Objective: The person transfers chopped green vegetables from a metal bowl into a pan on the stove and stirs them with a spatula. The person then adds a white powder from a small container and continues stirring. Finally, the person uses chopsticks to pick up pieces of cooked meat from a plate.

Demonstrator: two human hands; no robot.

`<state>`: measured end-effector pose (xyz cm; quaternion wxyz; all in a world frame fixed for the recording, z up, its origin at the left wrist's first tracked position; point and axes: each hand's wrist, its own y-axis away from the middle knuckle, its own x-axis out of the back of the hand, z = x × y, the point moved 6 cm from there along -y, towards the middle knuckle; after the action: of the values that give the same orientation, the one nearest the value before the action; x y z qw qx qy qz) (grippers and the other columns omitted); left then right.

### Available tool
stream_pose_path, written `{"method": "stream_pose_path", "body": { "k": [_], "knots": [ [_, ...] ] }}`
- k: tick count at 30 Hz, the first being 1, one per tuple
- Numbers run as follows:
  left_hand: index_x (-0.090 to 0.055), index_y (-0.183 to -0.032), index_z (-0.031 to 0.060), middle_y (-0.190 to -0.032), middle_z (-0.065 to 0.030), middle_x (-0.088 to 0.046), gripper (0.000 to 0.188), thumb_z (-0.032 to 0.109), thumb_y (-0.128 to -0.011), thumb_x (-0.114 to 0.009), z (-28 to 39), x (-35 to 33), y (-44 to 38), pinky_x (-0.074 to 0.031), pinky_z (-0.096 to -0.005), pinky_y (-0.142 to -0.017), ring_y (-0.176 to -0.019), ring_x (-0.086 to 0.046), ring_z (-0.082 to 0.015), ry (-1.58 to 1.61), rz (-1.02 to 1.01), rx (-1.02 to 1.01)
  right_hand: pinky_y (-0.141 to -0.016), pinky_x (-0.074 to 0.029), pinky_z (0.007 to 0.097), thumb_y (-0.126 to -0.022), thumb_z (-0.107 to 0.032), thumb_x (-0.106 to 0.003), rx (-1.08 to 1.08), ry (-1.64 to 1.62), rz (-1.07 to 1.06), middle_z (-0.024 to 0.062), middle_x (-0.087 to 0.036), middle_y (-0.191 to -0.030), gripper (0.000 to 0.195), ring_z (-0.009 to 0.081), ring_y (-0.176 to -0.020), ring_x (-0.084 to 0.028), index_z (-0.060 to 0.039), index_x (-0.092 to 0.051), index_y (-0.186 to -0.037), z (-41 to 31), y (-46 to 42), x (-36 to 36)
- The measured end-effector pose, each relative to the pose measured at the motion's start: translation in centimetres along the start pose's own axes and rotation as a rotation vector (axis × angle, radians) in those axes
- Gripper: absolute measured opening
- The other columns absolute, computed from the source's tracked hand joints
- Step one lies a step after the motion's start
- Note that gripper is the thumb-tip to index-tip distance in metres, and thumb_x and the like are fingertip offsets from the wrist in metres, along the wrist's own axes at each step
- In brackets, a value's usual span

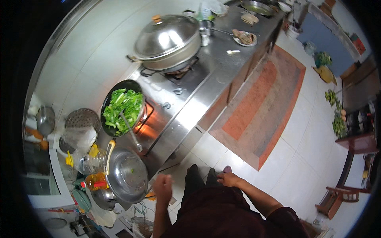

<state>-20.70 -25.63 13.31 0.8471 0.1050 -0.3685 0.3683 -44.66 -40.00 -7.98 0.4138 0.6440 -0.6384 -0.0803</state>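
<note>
My left hand (163, 186) is held loosely curled beside a wide steel basin (129, 175), at the counter's front edge. Nothing shows in its fingers. Low by my thigh is my right hand (228, 179), with its fingers loose and nothing seen in them. Chopped green leafy vegetables (123, 108) fill a dark wok (104, 126) over a lit gas burner. A spatula (131, 134) leans in the wok, its head buried in the greens. The basin holds only small green scraps.
A large lidded steel pot (168, 44) sits on the other burner. Oil bottles (95, 182), a plastic bag (80, 138) and a perforated steel strainer (82, 119) crowd the counter's left end. Farther along lies a plate of food (244, 38). A mat (262, 110) covers part of the tiled floor.
</note>
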Motion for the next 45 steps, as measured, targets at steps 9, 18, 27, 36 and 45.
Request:
{"method": "stream_pose_path", "body": {
  "k": [9,18,27,36,45],
  "knots": [
    [-0.042,-0.064,0.0042,-0.057,-0.0105,-0.043,0.032,0.008,-0.082,-0.067,0.6,-11.0,-0.3,-0.038,-0.0371,-0.051,-0.049,-0.045,-0.0223,-0.001,-0.205,0.159,-0.067,-0.053,0.0341,-0.093,-0.033,-0.052,-0.111,-0.478,0.036,0.0087,-0.071,-0.085,0.041,0.0182,-0.061,-0.067,-0.0042,-0.059,-0.122,9.8,-2.7,2.5],
    [-0.052,-0.123,0.0060,-0.113,-0.0194,-0.054,0.051,0.003,-0.073,-0.062,-6.8,-19.9,-0.4,-0.051,-0.0380,-0.082,-0.099,-0.057,-0.0343,-0.110,-0.627,0.072,-0.056,-0.050,0.0256,-0.098,-0.025,-0.051,-0.165,-1.079,0.114,0.0046,-0.066,-0.098,0.041,0.0126,-0.066,-0.061,-0.0107,-0.050,-0.136,9.0,-14.2,12.6],
    [-0.057,-0.122,0.0077,-0.100,-0.0196,-0.068,0.043,0.028,-0.084,-0.053,-23.4,-18.3,9.6,-0.051,-0.0420,-0.086,-0.096,-0.065,-0.0348,-0.343,-0.964,0.681,-0.088,-0.048,0.0352,-0.099,-0.022,-0.050,-0.101,-1.633,0.292,0.0098,-0.036,-0.149,0.061,0.0222,-0.121,-0.050,-0.0106,-0.023,-0.152,7.8,-23.6,24.0],
    [-0.057,-0.121,0.0022,-0.091,-0.0161,-0.071,0.041,0.025,-0.087,-0.055,-17.0,-21.4,15.4,-0.053,-0.0346,-0.079,-0.086,-0.070,-0.0225,-0.029,-0.761,1.204,-0.077,-0.051,0.0388,-0.095,-0.018,-0.053,-0.058,-1.994,0.237,0.0020,-0.058,-0.095,0.027,0.0172,-0.087,-0.057,-0.0103,-0.054,-0.121,9.4,-26.5,25.9],
    [-0.058,-0.121,0.0062,-0.095,-0.0136,-0.071,0.039,0.028,-0.090,-0.053,-13.0,-27.3,11.3,-0.052,-0.0351,-0.082,-0.090,-0.069,-0.0234,-0.168,-0.790,0.874,-0.073,-0.055,0.0340,-0.087,-0.038,-0.069,-0.147,-1.593,0.315,0.0060,-0.065,-0.096,0.043,0.0179,-0.077,-0.062,-0.0069,-0.059,-0.114,23.4,-18.2,26.0]
  ]
}}
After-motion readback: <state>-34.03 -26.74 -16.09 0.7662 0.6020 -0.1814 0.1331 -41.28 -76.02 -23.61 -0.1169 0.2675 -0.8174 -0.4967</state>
